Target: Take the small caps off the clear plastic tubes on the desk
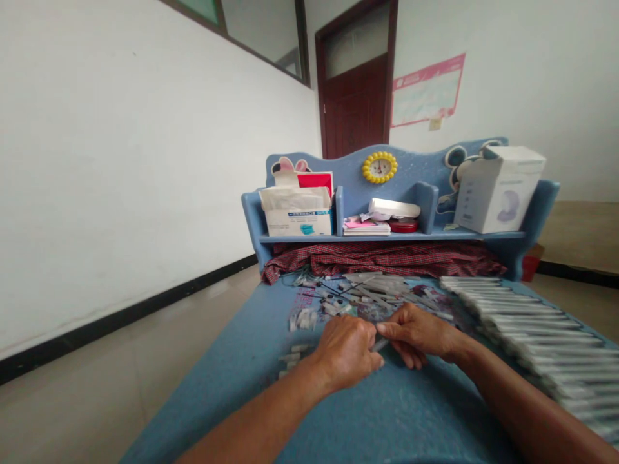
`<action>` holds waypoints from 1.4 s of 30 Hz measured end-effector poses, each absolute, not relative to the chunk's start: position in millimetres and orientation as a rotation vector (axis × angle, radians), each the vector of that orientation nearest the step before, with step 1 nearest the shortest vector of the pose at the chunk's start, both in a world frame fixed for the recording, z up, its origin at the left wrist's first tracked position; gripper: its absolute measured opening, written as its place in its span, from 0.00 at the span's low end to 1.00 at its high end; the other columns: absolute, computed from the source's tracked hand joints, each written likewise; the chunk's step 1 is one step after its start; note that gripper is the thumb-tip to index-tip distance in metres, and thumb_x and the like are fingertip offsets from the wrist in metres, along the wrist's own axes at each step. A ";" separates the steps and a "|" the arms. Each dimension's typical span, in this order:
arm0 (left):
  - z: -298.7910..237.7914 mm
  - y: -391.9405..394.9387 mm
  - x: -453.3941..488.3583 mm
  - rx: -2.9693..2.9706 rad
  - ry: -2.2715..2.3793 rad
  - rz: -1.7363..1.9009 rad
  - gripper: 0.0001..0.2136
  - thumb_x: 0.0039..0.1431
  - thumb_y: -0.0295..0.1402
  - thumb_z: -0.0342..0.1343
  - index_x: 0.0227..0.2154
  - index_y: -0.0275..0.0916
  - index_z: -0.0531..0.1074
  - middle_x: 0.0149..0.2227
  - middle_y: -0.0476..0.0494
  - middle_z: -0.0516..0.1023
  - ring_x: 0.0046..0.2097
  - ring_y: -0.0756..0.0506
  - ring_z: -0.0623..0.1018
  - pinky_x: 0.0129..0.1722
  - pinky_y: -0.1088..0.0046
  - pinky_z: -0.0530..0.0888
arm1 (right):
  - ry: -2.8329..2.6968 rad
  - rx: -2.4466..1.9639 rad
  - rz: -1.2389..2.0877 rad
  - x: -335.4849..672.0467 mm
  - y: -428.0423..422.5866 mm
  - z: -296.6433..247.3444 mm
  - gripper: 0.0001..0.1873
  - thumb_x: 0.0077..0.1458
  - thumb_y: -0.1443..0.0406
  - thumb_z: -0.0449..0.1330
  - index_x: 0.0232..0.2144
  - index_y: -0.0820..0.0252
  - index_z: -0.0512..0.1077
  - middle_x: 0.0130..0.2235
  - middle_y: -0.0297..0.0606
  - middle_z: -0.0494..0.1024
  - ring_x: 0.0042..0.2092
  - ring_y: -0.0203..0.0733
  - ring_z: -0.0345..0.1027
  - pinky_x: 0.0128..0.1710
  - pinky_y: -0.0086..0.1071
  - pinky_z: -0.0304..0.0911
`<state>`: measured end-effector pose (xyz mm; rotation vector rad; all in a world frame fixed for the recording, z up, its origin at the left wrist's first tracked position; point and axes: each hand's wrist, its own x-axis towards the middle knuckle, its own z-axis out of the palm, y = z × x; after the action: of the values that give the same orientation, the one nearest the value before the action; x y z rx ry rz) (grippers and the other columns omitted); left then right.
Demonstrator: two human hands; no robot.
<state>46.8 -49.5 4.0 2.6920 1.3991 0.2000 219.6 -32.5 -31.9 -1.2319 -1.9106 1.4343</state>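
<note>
head view: left hand (345,351) curled closed around a slim grey piece (380,345), right hand (416,335) pinching its other end, both low over the desk (387,412). risk: a loose pinch may drop it among the scattered parts (358,296) just ahead; right forearm lies near the row of pens (532,328) and could nudge them.

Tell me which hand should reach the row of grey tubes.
Probably the right. The right hand lies nearer the row of tubes, on that side of the desk; the left hand sits beyond it and would have to cross.
</note>
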 end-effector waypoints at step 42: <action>5.5 10.8 -5.0 2.594 2.000 -0.060 0.09 0.45 0.30 0.50 0.27 0.36 0.74 0.33 0.34 0.77 0.37 0.38 0.75 0.33 0.67 0.68 | -1.711 -1.336 1.195 218.0 -31.7 -22.6 0.20 0.46 0.53 0.55 0.16 0.63 0.63 0.14 0.31 0.68 0.14 0.28 0.58 0.13 0.22 0.53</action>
<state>-5.0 10.8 5.5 2.5945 2.0000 -0.0599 218.0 -31.7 -22.6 -1.3355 -1.7107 1.1947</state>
